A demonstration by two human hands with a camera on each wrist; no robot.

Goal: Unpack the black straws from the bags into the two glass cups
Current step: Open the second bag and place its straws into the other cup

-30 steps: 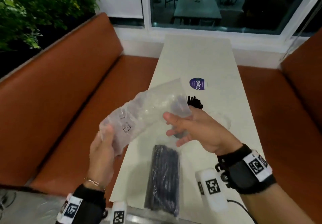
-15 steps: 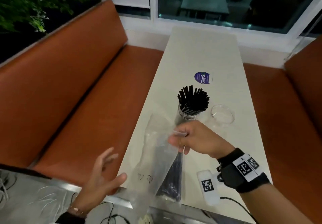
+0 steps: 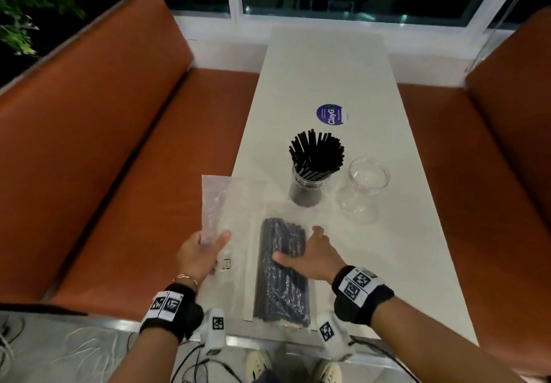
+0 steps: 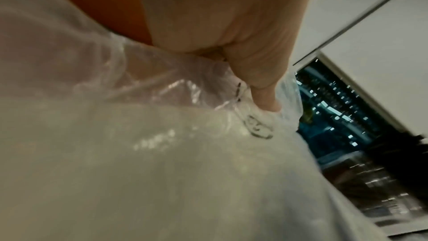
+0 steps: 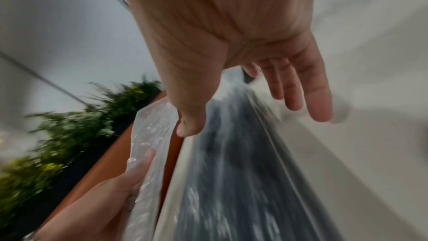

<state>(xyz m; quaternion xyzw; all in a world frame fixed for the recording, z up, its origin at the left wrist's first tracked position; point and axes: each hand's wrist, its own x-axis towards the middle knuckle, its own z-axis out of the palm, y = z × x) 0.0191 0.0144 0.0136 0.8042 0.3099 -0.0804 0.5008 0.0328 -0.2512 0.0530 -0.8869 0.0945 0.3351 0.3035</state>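
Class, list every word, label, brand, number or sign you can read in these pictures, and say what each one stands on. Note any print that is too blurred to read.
"ClayG": white letters on the round purple sticker on the white table; the smaller line beside it is too small to read.
Dark printed marks on the empty clear bag, held by the left hand: blurred, unreadable.
Black-and-white square code markers on the wristbands: patterns, no words.

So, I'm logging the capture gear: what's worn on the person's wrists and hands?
Hands are bare. Each wrist has a black band with white square-code tags and a white tagged block below. The left wrist also has a thin bracelet. Cables trail underneath.
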